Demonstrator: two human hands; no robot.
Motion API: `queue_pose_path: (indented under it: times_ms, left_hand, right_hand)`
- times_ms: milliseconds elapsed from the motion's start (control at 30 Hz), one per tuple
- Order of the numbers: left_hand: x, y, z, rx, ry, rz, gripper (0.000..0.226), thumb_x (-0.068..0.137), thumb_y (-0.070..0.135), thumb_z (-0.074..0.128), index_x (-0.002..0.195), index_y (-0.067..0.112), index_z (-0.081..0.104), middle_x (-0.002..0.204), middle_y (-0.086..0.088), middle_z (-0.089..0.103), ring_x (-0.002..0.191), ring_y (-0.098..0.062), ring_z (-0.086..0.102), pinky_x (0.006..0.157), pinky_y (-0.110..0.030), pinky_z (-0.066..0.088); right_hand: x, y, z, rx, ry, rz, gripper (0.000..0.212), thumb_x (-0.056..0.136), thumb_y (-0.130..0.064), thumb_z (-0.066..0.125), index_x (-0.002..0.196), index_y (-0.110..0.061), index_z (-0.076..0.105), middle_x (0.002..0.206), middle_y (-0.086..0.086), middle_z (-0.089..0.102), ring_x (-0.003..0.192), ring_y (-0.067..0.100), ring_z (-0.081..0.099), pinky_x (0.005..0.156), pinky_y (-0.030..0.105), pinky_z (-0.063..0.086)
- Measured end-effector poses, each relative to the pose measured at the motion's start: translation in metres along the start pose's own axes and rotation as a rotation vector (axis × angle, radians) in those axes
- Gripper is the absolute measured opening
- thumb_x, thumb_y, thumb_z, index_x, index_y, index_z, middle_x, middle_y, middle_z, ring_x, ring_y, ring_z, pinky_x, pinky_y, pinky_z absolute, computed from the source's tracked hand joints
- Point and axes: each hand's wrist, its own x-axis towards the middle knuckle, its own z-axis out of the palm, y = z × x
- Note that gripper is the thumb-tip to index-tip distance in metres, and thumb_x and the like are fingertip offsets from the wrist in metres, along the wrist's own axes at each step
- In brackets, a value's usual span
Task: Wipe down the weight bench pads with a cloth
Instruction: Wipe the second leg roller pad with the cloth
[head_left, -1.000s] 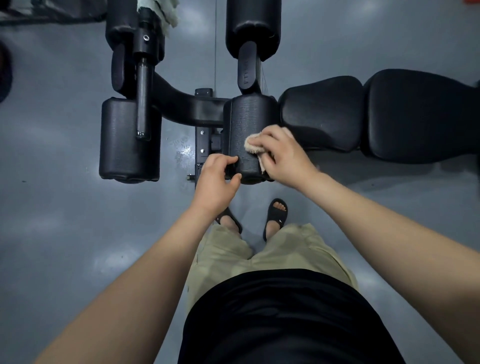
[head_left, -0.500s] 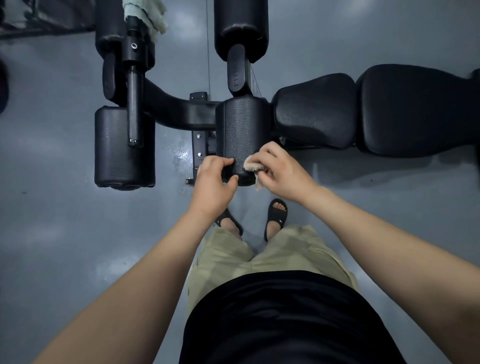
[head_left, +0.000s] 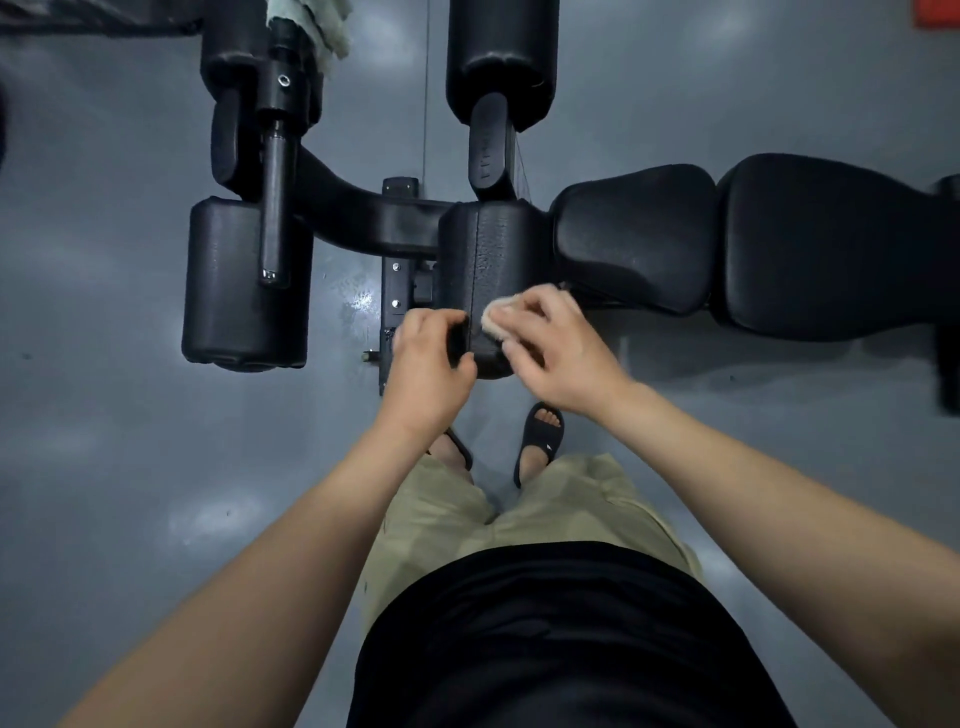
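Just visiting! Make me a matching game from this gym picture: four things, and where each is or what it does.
1 left hand
2 right hand
3 pale towel
4 seat pad

a holds small cloth against roller pad
b hangs at top edge
c grips roller pad's near end
d lies right of roller pad

Pairs: 1-c, 2-a, 3-b, 4-d

Black pads, beige cloth
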Motion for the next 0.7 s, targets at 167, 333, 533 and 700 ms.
queue_pose_path:
  times_ms: [167, 333, 533, 700]
  left_hand:
    - [0.002, -0.007, -0.001, -0.042, -0.036, -0.033, 0.044, 0.087, 0.010, 0.072, 0.130, 0.009, 0.061, 0.120, 0.000, 0.049, 0.108, -0.021, 0.057, 0.100, -0.038, 0.050]
    - [0.005, -0.008, -0.004, -0.024, -0.036, 0.003, 0.040, 0.086, 0.010, 0.074, 0.125, 0.007, 0.063, 0.114, 0.004, 0.047, 0.101, -0.019, 0.056, 0.094, -0.028, 0.048]
    - [0.006, -0.007, -0.002, -0.016, -0.053, 0.020, 0.041, 0.084, 0.012, 0.076, 0.123, 0.008, 0.064, 0.113, 0.005, 0.047, 0.097, -0.019, 0.055, 0.090, -0.029, 0.049]
    - [0.008, -0.007, -0.003, 0.009, -0.068, 0.024, 0.041, 0.084, 0.013, 0.077, 0.123, 0.008, 0.065, 0.112, 0.005, 0.047, 0.099, -0.023, 0.054, 0.094, -0.033, 0.048]
  right_hand:
    - [-0.005, 0.009, 0.001, -0.041, -0.095, -0.138, 0.029, 0.092, -0.017, 0.064, 0.119, -0.019, 0.072, 0.114, 0.007, 0.056, 0.102, 0.026, 0.053, 0.079, 0.043, 0.052]
    - [0.028, 0.017, -0.005, -0.083, -0.031, -0.100, 0.026, 0.090, -0.013, 0.066, 0.115, -0.018, 0.073, 0.111, 0.007, 0.056, 0.098, 0.026, 0.052, 0.085, 0.037, 0.050]
    - [0.078, 0.032, -0.010, -0.091, 0.155, 0.071, 0.026, 0.094, -0.016, 0.063, 0.117, -0.021, 0.074, 0.113, 0.005, 0.060, 0.103, 0.028, 0.059, 0.095, 0.024, 0.039]
    - [0.113, 0.034, -0.012, -0.115, 0.212, 0.157, 0.027, 0.096, -0.018, 0.060, 0.118, -0.018, 0.074, 0.108, 0.007, 0.063, 0.097, 0.033, 0.055, 0.090, 0.026, 0.042]
